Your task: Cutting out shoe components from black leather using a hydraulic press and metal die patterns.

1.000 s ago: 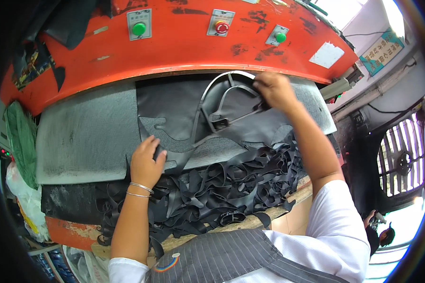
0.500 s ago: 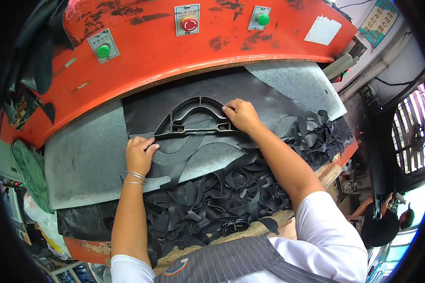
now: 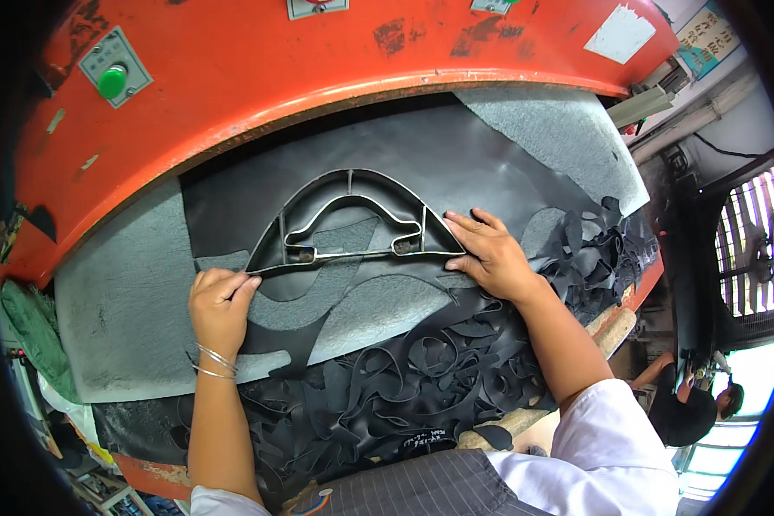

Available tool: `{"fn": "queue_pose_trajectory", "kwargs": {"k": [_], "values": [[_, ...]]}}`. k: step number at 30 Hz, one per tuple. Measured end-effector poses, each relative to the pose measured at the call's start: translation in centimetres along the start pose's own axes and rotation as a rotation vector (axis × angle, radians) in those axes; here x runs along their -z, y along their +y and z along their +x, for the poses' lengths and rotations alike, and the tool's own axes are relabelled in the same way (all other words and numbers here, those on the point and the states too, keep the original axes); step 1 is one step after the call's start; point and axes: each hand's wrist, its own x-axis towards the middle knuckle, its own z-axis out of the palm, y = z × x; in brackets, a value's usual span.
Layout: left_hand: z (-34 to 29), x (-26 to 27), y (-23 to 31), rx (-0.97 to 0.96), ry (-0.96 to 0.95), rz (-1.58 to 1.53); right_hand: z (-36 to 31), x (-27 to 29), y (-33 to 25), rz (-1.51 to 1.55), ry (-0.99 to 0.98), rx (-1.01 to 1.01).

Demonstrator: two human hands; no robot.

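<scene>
A steel cutting die (image 3: 350, 183), arched outside with a smaller stepped outline inside, stands on a black leather sheet (image 3: 490, 163). At the die's left corner, my left hand (image 3: 218, 308) grips with its thumb against the end and its fingers curled. The right corner lies between the thumb and fingers of my right hand (image 3: 499, 258). Cut-out gaps in the leather show the grey cutting pad (image 3: 120, 292) beneath, including inside and just below the die.
An orange press head (image 3: 232, 77) with a green button (image 3: 112, 82) spans the far side. Tangled black leather offcuts (image 3: 404, 370) lie along the near edge and right side. A green bag (image 3: 34, 335) hangs at left. Another person (image 3: 688, 413) is at the far right.
My right hand has slid from the die's upper right curve down to its right corner. My left hand stays at the left corner. The view has shifted closer, with the press buttons higher.
</scene>
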Motion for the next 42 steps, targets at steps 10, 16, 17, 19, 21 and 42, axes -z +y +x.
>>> {"fn": "queue_pose_trajectory", "kwargs": {"k": [10, 16, 17, 19, 21, 42], "values": [[0.1, 0.2, 0.4, 0.016, 0.005, -0.037, 0.3, 0.3, 0.3, -0.014, 0.038, 0.04], [0.2, 0.5, 0.6, 0.014, 0.01, 0.002, 0.6, 0.3, 0.2, -0.039, 0.025, 0.059], [0.2, 0.6, 0.8, 0.016, 0.011, -0.005, 0.7, 0.4, 0.2, -0.04, 0.025, 0.069], [0.2, 0.7, 0.8, 0.02, 0.02, -0.007, 0.7, 0.5, 0.1, -0.034, 0.024, 0.071], [0.2, 0.6, 0.7, 0.008, 0.021, -0.005, 0.6, 0.7, 0.0, -0.029, 0.027, 0.074], [-1.4, 14.8, 14.1, -0.477, 0.796, 0.29, 7.3, 15.5, -5.6, 0.088, 1.417, 0.026]]}}
